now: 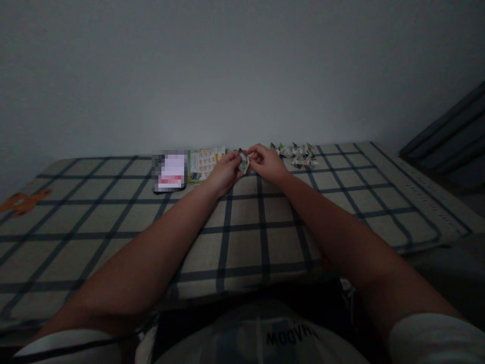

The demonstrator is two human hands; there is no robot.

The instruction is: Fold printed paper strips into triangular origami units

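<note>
A person works at a counter [242,237] spread with a checked cloth, the left hand [226,172] pinching a small folded paper piece [243,163] between thumb and fingers, the right hand [268,163] curled nearly closed at its right edge; whether those fingertips also grip it cannot be told. The piece sits between the two hands near the counter's far edge, which meets a plain gray wall [242,76]. Checked cloth stretches between the forearms to the near edge, and farther out to the left and right. Printed sheets [200,163] lie just beyond the left hand, their type too small to read; left of them lies a dark-edged device [170,189], its lit screen blurred out. Inverted letters on the person's shirt [242,338] appear to read "HADOW," while lettering on the cloth's right border is illegible. The held piece looks roughly diamond-shaped, pale and dark green, with pointed corners. A cluster of similar folded pieces [303,151] lies beyond the right hand, near the wall. An orange bear-like figure [25,201] marks the far left.
</note>
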